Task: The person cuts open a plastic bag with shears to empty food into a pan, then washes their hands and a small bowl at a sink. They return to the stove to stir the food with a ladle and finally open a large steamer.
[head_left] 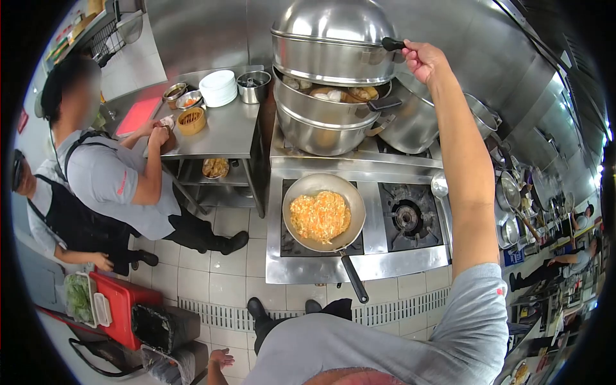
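My right hand (423,61) is closed round the black handle (393,43) on the side of the top part of a tall metal steamer (330,67). This part is domed and sits raised at its front edge over the tier below (321,106). Through the gap, several pieces of food and small round baskets (333,95) show. My left hand (221,358) hangs low beside my body, fingers spread, touching nothing. In front of me a frying pan (295,231) stands on the stove with an orange-and-white egg-like mixture (321,217) in it.
A ladle (439,186) lies right of the bare burner (406,217). Large pots (410,115) stand behind. At left, a co-worker (122,167) handles food at a steel table (224,138) with stacked white plates (218,88); another person stands behind. Bins (165,327) stand lower left.
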